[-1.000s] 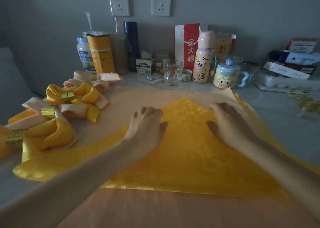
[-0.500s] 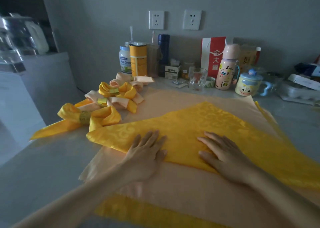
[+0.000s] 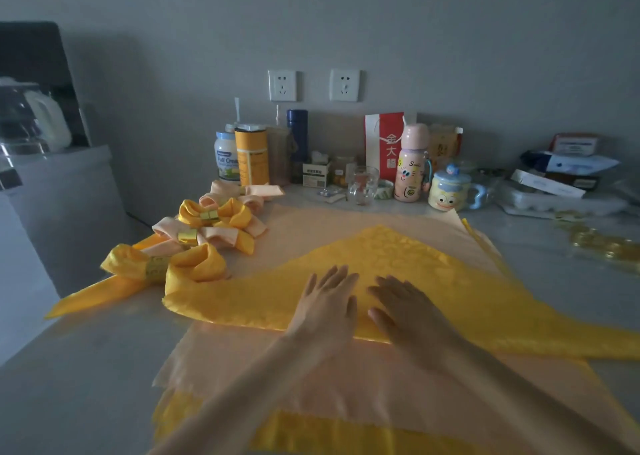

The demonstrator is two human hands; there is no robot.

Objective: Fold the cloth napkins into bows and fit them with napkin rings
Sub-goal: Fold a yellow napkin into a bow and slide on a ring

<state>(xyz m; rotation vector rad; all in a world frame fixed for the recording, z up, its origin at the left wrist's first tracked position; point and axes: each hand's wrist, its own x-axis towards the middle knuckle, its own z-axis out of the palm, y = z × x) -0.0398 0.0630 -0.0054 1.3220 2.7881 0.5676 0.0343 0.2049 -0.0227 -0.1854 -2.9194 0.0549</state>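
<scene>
A yellow patterned napkin [image 3: 415, 274] lies folded into a triangle on top of a flat peach napkin [image 3: 346, 378], with another yellow one [image 3: 311, 434] showing beneath at the front. My left hand [image 3: 329, 302] and my right hand [image 3: 405, 309] lie flat, side by side, on the triangle's near folded edge, fingers straight. Several finished bows with gold rings sit to the left: a yellow bow [image 3: 162, 267], a peach bow [image 3: 194, 236], another yellow bow [image 3: 214, 214].
Loose gold napkin rings [image 3: 602, 243] lie on the grey table at the right. Along the back wall stand jars, a glass [image 3: 363, 184], a pink bottle [image 3: 410, 164], a face mug [image 3: 448, 191] and boxes. A white cabinet stands at the left.
Both hands slid toward each other along the yellow triangle's near edge and now lie close together at its middle. The camera pulled back and tilted up.
</scene>
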